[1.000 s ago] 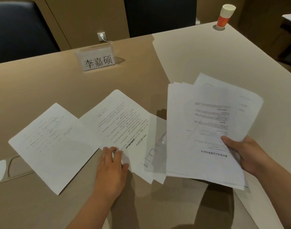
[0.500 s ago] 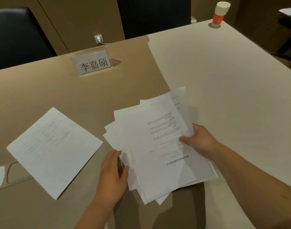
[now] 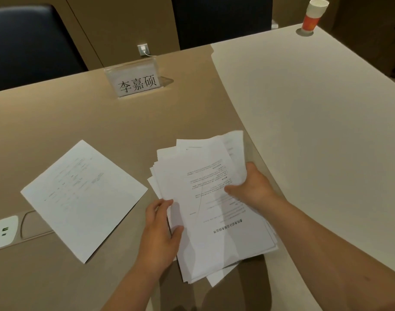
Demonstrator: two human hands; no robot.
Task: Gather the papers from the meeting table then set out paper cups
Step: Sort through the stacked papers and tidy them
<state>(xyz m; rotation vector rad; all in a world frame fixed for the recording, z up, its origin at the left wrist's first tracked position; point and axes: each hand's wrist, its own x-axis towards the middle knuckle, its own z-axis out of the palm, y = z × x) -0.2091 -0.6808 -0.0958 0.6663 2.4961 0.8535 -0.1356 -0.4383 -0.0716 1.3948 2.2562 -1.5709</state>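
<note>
Your right fingers (image 3: 250,173) curl round the right edge of the stack (image 3: 214,209), thumb pressed on the top page, so your right hand (image 3: 252,187) has a firm grip on the papers just right of the frame's centre. Your left fingers (image 3: 162,205) lie nearly flat against the stack's left edge, thumb tucked on the pages at the lower side; your left hand (image 3: 160,236) steadies the bundle, and you cannot tell whether it truly grips it. The stack is ragged, its sheets fanned out at the upper and lower ends, and it casts a shadow on the surface (image 3: 102,131) below it.

To the left of centre a single sheet (image 3: 82,198) lies flat and turned like a diamond, well apart from your hands. Its lower left corner overlaps a socket panel (image 3: 19,230) at the left edge of the frame. Above centre stands a name card (image 3: 136,80). At the upper right, the cups (image 3: 314,15), white above and red below, stand as a nested pile near the surface's far edge. Dark chairs (image 3: 30,41) sit along the top of the frame.
</note>
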